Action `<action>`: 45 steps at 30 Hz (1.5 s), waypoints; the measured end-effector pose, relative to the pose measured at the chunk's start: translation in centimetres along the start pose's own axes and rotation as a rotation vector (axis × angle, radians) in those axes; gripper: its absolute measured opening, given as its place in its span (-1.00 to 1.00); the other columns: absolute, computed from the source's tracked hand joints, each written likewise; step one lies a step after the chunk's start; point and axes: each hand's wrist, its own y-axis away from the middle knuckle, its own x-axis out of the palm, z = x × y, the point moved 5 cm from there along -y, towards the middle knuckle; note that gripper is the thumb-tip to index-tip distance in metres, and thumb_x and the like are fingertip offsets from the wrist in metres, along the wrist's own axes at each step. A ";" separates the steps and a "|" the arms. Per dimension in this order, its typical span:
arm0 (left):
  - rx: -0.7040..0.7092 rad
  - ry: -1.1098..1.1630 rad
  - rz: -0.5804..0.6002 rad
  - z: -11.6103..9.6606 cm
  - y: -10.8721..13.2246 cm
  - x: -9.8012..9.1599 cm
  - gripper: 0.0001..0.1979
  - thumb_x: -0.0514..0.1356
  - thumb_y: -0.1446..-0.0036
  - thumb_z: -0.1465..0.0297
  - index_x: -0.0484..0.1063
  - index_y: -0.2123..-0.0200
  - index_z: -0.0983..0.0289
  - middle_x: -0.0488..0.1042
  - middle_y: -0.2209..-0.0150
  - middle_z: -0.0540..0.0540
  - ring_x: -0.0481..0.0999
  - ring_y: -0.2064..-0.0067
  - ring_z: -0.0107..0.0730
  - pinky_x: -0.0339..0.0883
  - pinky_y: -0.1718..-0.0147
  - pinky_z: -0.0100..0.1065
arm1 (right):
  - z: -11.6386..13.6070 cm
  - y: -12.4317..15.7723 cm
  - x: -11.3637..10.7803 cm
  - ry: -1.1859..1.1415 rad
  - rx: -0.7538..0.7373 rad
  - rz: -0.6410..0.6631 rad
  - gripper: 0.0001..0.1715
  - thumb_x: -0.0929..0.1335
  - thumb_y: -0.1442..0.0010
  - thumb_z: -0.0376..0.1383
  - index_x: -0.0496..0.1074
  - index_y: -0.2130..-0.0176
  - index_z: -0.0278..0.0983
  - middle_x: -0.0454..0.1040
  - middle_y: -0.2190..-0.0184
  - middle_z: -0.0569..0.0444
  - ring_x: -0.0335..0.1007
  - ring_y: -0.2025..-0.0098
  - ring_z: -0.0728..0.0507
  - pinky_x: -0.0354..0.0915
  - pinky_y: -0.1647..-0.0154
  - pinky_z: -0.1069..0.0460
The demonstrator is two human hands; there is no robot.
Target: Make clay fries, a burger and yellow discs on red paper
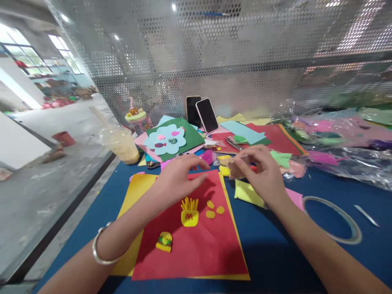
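My left hand [177,175], with a silver bangle on its wrist, hovers over the upper part of a red sheet [196,257]. Its fingers are apart and hold nothing. To the right, my right hand [266,173] pinches a small tan packet [236,170] between thumb and fingers. On the red sheet lie a yellow clay fries box [190,218] marked with a red M, a small clay burger [164,241] and three flat yellow clay pieces, one of them a rounded disc [210,214]. A yellow sheet [127,216] shows beneath the red one.
Behind my hands lie a pale blue cloud cutout [165,141], scissors [234,143] and coloured packets. Two phones, one white-edged [207,115], lean at the back. A drink cup [121,145] stands left; a tape roll [357,236] lies right. Perforated metal [245,81] rises behind.
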 end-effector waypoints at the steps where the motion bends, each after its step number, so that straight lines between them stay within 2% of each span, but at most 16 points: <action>1: -0.018 -0.053 0.031 0.4 0.6 -0.3 -0.84 0.12 -0.15 0.36 0.50 0.27 0.21 0.55 0.21 0.06 0.51 0.15 -0.25 0.39 0.23 -0.32 | -0.3 -0.4 -0.6 0.080 0.010 -0.050 -0.83 0.36 -0.18 -0.15 0.44 0.31 -0.20 0.35 0.35 0.03 0.34 0.31 -0.14 0.30 0.32 -0.02; 6: -0.050 -0.243 0.148 2.5 4.8 -1.0 -0.80 0.06 -0.16 0.38 0.51 0.32 0.20 0.55 0.25 0.06 0.52 0.21 -0.25 0.38 0.28 -0.30 | -1.8 -4.4 -3.2 0.213 0.126 -0.104 -0.81 0.36 -0.17 -0.19 0.50 0.24 -0.21 0.22 0.60 0.16 0.17 0.56 -0.06 0.16 0.51 0.02; 8: -0.072 -0.256 0.164 3.1 6.4 -1.2 -0.79 0.06 -0.17 0.38 0.50 0.32 0.20 0.56 0.25 0.05 0.53 0.21 -0.26 0.38 0.27 -0.31 | -1.8 -6.5 -4.2 0.283 0.104 -0.187 -0.78 0.35 -0.19 -0.19 0.52 0.23 -0.25 0.33 0.57 0.09 0.25 0.52 -0.08 0.20 0.45 -0.01; 10: -0.105 -0.266 0.161 3.5 7.8 -1.4 -0.79 0.05 -0.18 0.36 0.50 0.30 0.19 0.56 0.25 0.05 0.54 0.22 -0.27 0.39 0.29 -0.34 | -1.9 -8.3 -4.3 0.349 0.067 -0.191 -0.68 0.29 -0.25 -0.14 0.51 0.14 -0.27 0.47 0.41 -0.05 0.36 0.40 -0.12 0.27 0.35 -0.02; 12: -0.125 -0.277 0.154 3.8 9.0 -1.6 -0.78 0.04 -0.20 0.33 0.50 0.28 0.17 0.56 0.23 0.05 0.55 0.22 -0.27 0.41 0.29 -0.35 | -2.4 -9.3 -3.3 0.417 0.040 -0.051 -0.60 0.25 -0.28 -0.11 0.48 0.04 -0.26 0.53 0.24 -0.11 0.42 0.32 -0.16 0.29 0.27 -0.06; 14: -0.137 -0.280 0.143 4.0 10.3 -1.7 -0.77 0.04 -0.22 0.30 0.50 0.24 0.15 0.57 0.20 0.04 0.56 0.19 -0.27 0.44 0.26 -0.35 | -3.1 -9.1 -2.3 0.450 0.047 0.085 -0.60 0.31 -0.22 -0.11 0.50 0.04 -0.26 0.56 0.30 -0.08 0.46 0.36 -0.20 0.29 0.32 -0.09; 17: -0.173 -0.278 0.104 4.7 12.5 -1.7 -0.73 0.05 -0.23 0.23 0.48 0.12 0.12 0.55 0.08 0.06 0.56 0.07 -0.22 0.48 0.14 -0.30 | -3.3 -6.9 -1.3 0.477 0.076 0.227 -0.71 0.33 -0.17 -0.18 0.56 0.16 -0.22 0.58 0.41 -0.02 0.48 0.40 -0.25 0.30 0.43 -0.08; 19: -0.211 -0.292 0.082 5.3 14.3 -1.3 -0.65 0.08 -0.22 0.18 0.41 -0.03 0.11 0.49 -0.05 0.09 0.54 0.00 -0.17 0.47 0.06 -0.25 | -2.3 -4.4 -0.9 0.449 0.059 0.296 -0.74 0.32 -0.17 -0.22 0.56 0.20 -0.19 0.59 0.29 0.00 0.50 0.33 -0.24 0.35 0.40 -0.08; 23: -0.227 -0.341 0.098 6.3 17.6 0.6 -0.47 0.06 -0.25 0.22 0.08 -0.27 0.02 0.23 -0.26 0.08 0.39 -0.16 -0.15 0.43 0.01 -0.19 | 1.9 2.3 0.1 0.351 -0.188 0.539 -0.63 0.24 -0.18 -0.38 0.52 0.09 -0.20 0.53 0.08 -0.01 0.47 0.08 -0.22 0.40 0.09 -0.11; 25: -0.207 -0.372 0.065 6.5 18.5 1.2 -0.43 0.04 -0.26 0.25 -0.02 -0.31 0.01 0.16 -0.30 0.08 0.35 -0.19 -0.15 0.42 -0.01 -0.20 | 3.5 5.5 0.5 0.370 -0.285 0.619 -0.58 0.21 -0.18 -0.42 0.49 0.03 -0.26 0.52 0.09 -0.08 0.46 0.09 -0.21 0.42 0.11 -0.11; 27: -0.179 -0.440 0.004 6.1 18.5 1.5 -0.42 0.03 -0.27 0.28 -0.05 -0.33 0.03 0.17 -0.29 0.07 0.33 -0.21 -0.17 0.42 -0.02 -0.22 | 4.4 8.0 0.8 0.398 -0.371 0.635 -0.53 0.20 -0.14 -0.47 0.49 0.02 -0.33 0.53 0.17 -0.13 0.47 0.17 -0.21 0.45 0.21 -0.10; 30: -0.051 -0.591 -0.116 3.7 17.3 1.7 -0.48 -0.03 -0.30 0.30 0.02 -0.31 0.08 0.26 -0.25 0.02 0.27 -0.24 -0.17 0.43 -0.02 -0.21 | 4.5 10.0 1.0 0.442 -0.439 0.598 -0.44 0.19 -0.08 -0.52 0.44 -0.05 -0.35 0.51 0.14 -0.16 0.43 0.13 -0.25 0.43 0.15 -0.17; 34: 0.123 -0.705 -0.154 -1.1 14.6 3.5 -0.57 -0.01 -0.28 0.26 0.28 -0.19 0.12 0.30 -0.22 0.03 0.25 -0.24 -0.12 0.34 -0.08 -0.15 | 4.1 10.8 1.4 0.438 -0.458 0.573 -0.47 0.21 -0.09 -0.50 0.45 -0.03 -0.35 0.50 0.14 -0.14 0.38 0.11 -0.25 0.41 0.11 -0.18; 37: 0.118 -0.731 -0.170 -3.5 12.6 5.4 -0.56 0.05 -0.25 0.20 0.30 -0.17 0.10 0.35 -0.18 0.03 0.29 -0.20 -0.08 0.26 -0.12 -0.07 | 4.0 10.7 1.4 0.438 -0.442 0.550 -0.50 0.21 -0.12 -0.48 0.43 -0.04 -0.37 0.49 0.15 -0.15 0.37 0.12 -0.24 0.41 0.13 -0.17; 41: 0.038 -0.715 -0.169 -3.9 10.9 7.2 -0.58 -0.01 -0.28 0.12 0.38 -0.11 0.10 0.36 -0.18 0.01 0.31 -0.18 -0.09 0.19 -0.15 -0.02 | 3.6 10.4 0.7 0.436 -0.394 0.524 -0.53 0.22 -0.16 -0.46 0.40 -0.06 -0.38 0.46 0.13 -0.15 0.35 0.09 -0.24 0.39 0.11 -0.16; 45: 0.017 -0.693 -0.174 -3.5 10.7 7.7 -0.59 -0.01 -0.28 0.11 0.42 -0.06 0.10 0.39 -0.15 0.03 0.33 -0.17 -0.09 0.12 -0.18 -0.01 | 3.0 10.1 -0.3 0.442 -0.380 0.511 -0.54 0.22 -0.19 -0.44 0.38 -0.07 -0.34 0.45 0.15 -0.12 0.36 0.11 -0.23 0.38 0.13 -0.16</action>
